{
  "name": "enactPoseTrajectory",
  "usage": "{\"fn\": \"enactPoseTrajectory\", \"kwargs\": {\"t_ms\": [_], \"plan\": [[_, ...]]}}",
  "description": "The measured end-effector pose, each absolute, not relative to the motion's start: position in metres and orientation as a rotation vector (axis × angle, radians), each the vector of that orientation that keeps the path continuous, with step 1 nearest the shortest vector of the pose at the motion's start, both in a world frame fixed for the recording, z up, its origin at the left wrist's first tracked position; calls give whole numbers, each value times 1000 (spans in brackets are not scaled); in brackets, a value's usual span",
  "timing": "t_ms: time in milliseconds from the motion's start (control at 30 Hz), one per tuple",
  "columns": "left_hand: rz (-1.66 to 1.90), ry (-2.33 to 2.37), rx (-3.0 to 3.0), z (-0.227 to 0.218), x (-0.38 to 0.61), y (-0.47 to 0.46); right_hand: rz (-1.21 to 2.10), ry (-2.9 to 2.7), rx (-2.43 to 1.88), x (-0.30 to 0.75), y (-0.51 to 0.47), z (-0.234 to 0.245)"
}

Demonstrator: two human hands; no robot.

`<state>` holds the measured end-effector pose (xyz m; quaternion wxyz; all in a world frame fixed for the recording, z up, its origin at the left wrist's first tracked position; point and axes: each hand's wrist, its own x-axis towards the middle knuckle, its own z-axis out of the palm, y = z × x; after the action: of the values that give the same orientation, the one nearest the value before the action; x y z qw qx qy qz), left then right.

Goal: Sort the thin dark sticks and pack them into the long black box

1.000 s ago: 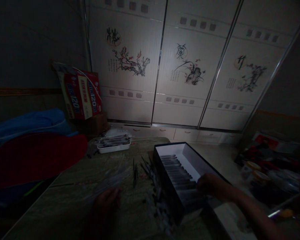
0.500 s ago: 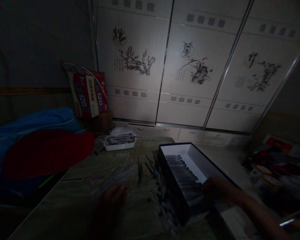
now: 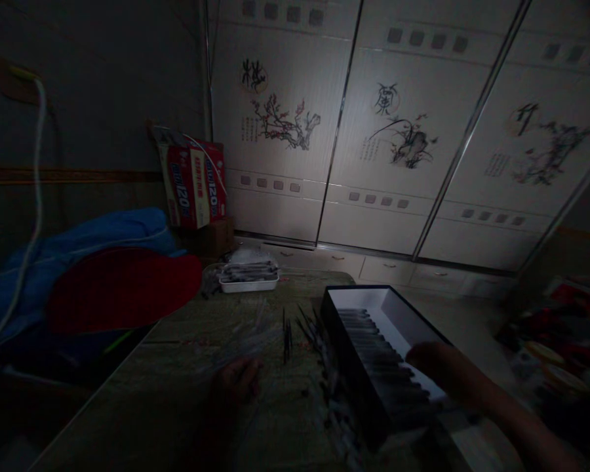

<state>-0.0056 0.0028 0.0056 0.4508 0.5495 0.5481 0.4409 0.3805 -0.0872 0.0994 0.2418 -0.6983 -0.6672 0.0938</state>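
Observation:
My left hand (image 3: 238,380) rests low over the table with curled fingers; anything in them is lost in the dark. Beside it lie clear thin plastic pieces (image 3: 255,337). My right hand (image 3: 430,364), smeared by motion, is over the right side of a dark-edged box (image 3: 415,314) with a white inside. Pen-like sticks (image 3: 373,344) lie side by side in a row in that box. Between my hands, thin dark rods (image 3: 288,337) are on the table, and a heap of pale and dark pen-like parts (image 3: 334,400) runs along the box's left wall.
A white tray (image 3: 250,286) of similar sticks stands at the table's far end. To the left are a red round cushion-like thing (image 3: 128,288) and blue cloth (image 3: 103,233). A red carton (image 3: 194,183) stands before the sliding wardrobe doors (image 3: 285,157). A white cable (image 3: 39,170) hangs at left.
My right hand has lifted away from the sticks towards the box's right side. My left hand stays low over the table. The view has turned slightly left.

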Motion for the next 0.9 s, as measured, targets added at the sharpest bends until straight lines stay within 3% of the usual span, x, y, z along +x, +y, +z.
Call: {"fn": "enactPoseTrajectory", "kwargs": {"t_ms": [200, 367, 467, 633, 900], "plan": [[817, 1527, 2060, 7, -9, -10, 493, -1814, -1577, 278, -101, 124], [578, 1538, 2100, 6, -15, -21, 670, -1908, -1525, 205, -86, 92], [497, 1495, 2088, 1, -18, -21, 636, -1926, -1714, 189, -58, 63], [615, 1531, 2071, -3, -13, -19, 471, -1851, -1958, 180, -11, 30], [1000, 1533, 1788, -5, -2, -11, 326, -1857, -2256, 164, 25, 20]]}}
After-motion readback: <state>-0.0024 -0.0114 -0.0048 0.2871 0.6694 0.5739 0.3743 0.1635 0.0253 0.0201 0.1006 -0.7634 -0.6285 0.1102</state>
